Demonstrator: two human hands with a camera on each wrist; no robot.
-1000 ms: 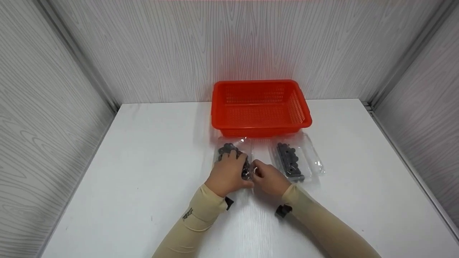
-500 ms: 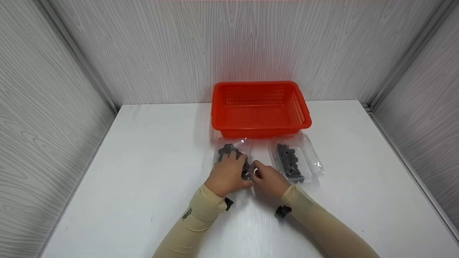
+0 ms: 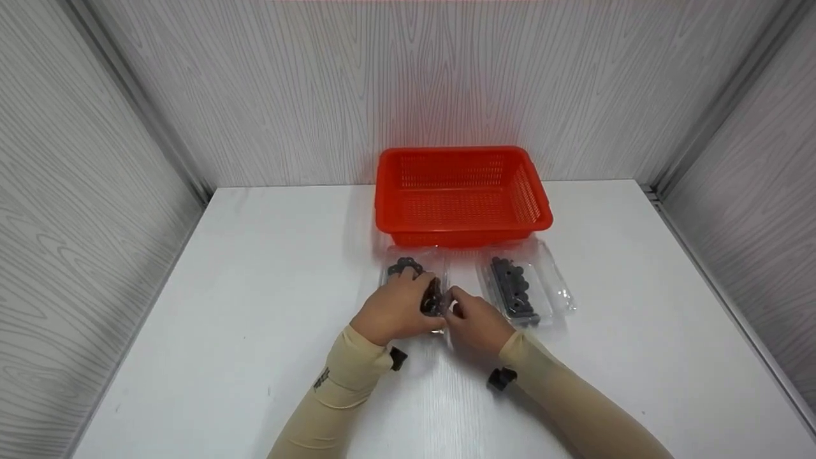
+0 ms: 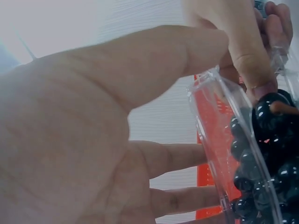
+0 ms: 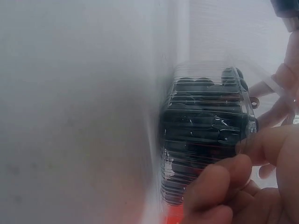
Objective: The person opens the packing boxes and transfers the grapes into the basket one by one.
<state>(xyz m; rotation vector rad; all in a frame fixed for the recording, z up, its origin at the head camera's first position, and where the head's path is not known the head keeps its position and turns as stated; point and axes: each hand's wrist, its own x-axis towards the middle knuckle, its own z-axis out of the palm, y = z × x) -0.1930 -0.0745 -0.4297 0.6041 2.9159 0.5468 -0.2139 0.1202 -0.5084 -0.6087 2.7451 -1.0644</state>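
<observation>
A clear plastic box (image 3: 433, 256) of dark round grapes (image 4: 275, 158) lies before me in the head view. My left hand (image 3: 394, 309) spreads over it, thumb at its near right corner. Seen from the left wrist, those fingers are rather straight and touch the clear plastic wall (image 4: 219, 135). At the box's right edge, my right hand (image 3: 478, 324) pinches the rim between thumb and curled fingers. From the right wrist, the ribbed side of the box (image 5: 205, 126) shows beside this hand (image 5: 266, 172). The hands hide part of the box.
To the right lies a second clear plastic box (image 3: 542, 280), its lid folded open, holding dark round-beaded contents (image 3: 513, 287). A red slotted basket (image 3: 459, 238) stands behind both boxes. Patterned panels (image 3: 287, 95) enclose the white table (image 3: 268, 274) at the back and sides.
My left hand has shifted slightly left, uncovering more of the near right part of the box. The right hand has stayed at the rim.
</observation>
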